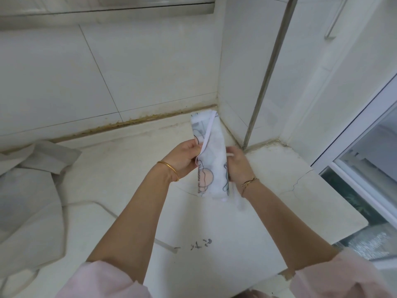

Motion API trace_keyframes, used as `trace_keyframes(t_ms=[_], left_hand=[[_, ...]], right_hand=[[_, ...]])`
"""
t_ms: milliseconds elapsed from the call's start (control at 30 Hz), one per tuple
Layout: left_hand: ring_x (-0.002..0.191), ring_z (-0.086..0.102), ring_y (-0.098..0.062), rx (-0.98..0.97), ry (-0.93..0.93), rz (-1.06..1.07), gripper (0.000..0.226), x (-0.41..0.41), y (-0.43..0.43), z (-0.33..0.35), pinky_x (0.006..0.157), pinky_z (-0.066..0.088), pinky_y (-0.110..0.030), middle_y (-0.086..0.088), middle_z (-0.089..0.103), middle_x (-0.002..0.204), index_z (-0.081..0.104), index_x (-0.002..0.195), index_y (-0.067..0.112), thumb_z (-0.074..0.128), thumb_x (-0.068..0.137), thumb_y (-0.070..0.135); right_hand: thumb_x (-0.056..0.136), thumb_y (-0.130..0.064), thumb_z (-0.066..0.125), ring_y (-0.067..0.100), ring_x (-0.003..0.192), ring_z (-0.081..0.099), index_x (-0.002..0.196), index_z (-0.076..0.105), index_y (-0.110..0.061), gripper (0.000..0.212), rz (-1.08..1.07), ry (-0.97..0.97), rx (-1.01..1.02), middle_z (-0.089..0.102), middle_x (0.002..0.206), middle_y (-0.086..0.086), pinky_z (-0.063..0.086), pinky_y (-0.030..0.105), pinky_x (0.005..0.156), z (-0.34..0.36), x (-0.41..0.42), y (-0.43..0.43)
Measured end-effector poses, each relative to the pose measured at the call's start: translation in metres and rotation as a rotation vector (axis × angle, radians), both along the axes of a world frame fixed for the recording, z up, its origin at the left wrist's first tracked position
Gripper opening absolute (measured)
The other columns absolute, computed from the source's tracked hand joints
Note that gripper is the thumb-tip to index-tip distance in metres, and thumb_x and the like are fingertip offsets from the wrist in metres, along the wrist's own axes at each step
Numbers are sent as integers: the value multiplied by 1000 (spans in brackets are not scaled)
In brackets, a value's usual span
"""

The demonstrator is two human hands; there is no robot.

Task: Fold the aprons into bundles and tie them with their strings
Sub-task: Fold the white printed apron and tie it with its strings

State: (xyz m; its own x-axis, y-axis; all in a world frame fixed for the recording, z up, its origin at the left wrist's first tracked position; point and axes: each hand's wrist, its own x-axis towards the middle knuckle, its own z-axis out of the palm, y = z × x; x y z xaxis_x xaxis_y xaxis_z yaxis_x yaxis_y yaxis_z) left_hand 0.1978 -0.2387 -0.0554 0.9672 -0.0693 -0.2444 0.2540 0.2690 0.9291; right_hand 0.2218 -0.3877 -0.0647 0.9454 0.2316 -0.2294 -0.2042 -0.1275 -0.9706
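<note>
Tying looks under way: the long, thin, white printed-fabric apron bundle (211,162) stands upright between the two, above the pale stone counter (133,168). The right hand (238,166) curls round its lower side. The left hand (182,158) pinches the flat white string (208,134) running up from its grip. Next, probably winding that string round the soft roll.

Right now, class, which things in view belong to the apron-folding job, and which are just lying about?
Job: folded apron, gripped by the right hand; its white string, pinched by the left hand; pale cloth heap, probably aprons waiting.
Lying about: black scribble on the countertop; metal pipe; window frame.
</note>
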Motion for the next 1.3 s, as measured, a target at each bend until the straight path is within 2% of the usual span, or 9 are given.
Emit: trace_keyframes(t_ms=[100, 233, 500, 667, 833, 933, 1100, 1200, 1300], left_hand=[[91, 62, -24, -39, 23, 26, 23, -2, -6, -8, 88, 52, -29, -13, 65, 98, 55, 111, -7, 42, 99, 7], [83, 62, -20, -23, 35, 100, 20, -1, -18, -6, 81, 53, -26, -10, 65, 89, 59, 91, 5, 41, 98, 3], [68, 52, -16, 770, 75, 123, 17, 0, -24, -7, 61, 41, -22, -2, 58, 75, 47, 97, 13, 57, 92, 26], [68, 48, -17, 1282, -1, -274, 21, -17, -24, 6, 61, 39, -24, 6, 55, 65, 68, 73, 20, 58, 88, 30], [74, 54, -13, 945, -159, -233, 28, -19, -43, 13, 72, 40, -24, -14, 65, 80, 69, 62, 23, 61, 89, 26], [67, 57, 6, 785, -75, -156, 27, -24, -48, -13, 65, 40, -4, -11, 66, 84, 69, 67, 13, 58, 92, 18], [86, 54, -26, 1069, -12, -251, 21, -23, -46, -66, 72, 38, -30, -9, 60, 88, 58, 82, 9, 45, 95, 19], [81, 53, -26, 1267, 31, -278, 19, -19, -46, -76, 71, 39, -32, -10, 62, 93, 54, 86, 13, 40, 96, 21], [77, 50, -24, 1234, 99, -232, 20, -19, -50, -83, 68, 38, -28, -10, 59, 87, 55, 87, 10, 38, 95, 18]], right_hand=[[96, -33, 48, 4, 43, 41, 77, 53, -14, 27, 43, -48, 62, 45, 54, -8, 32, 16, 37, 19, 3, -10], [78, -40, 70, 9, 82, 62, 107, 55, -10, 45, 175, -200, -139, 62, 92, -4, 51, 22, 69, 20, -4, -9], [87, -17, 58, 19, 72, 47, 91, 54, 1, 19, -111, -310, -353, 49, 76, 3, 33, 19, 52, 3, 6, -17], [88, -19, 56, 19, 72, 42, 70, 36, -13, 27, 1, -267, -652, 39, 69, -2, 31, 25, 57, -5, 23, -35], [90, -19, 50, 26, 86, 56, 77, 50, -18, 13, 475, -209, -974, 58, 84, 5, 43, 28, 68, -38, 11, -18], [92, -13, 50, 25, 97, 56, 92, 56, -14, 6, 562, -159, -950, 61, 99, 10, 43, 29, 81, -52, -7, -18], [83, -23, 62, 21, 84, 53, 105, 54, -13, 25, 617, -313, -1062, 52, 100, 4, 39, 26, 68, -65, -24, -33], [78, -10, 64, 24, 84, 58, 108, 49, -11, 34, 478, -564, -1110, 53, 101, 6, 34, 28, 58, -69, -29, -32], [63, 2, 74, 28, 58, 60, 88, 56, -2, 32, 238, -714, -1125, 58, 79, 12, 20, 23, 39, -73, -37, -30]])
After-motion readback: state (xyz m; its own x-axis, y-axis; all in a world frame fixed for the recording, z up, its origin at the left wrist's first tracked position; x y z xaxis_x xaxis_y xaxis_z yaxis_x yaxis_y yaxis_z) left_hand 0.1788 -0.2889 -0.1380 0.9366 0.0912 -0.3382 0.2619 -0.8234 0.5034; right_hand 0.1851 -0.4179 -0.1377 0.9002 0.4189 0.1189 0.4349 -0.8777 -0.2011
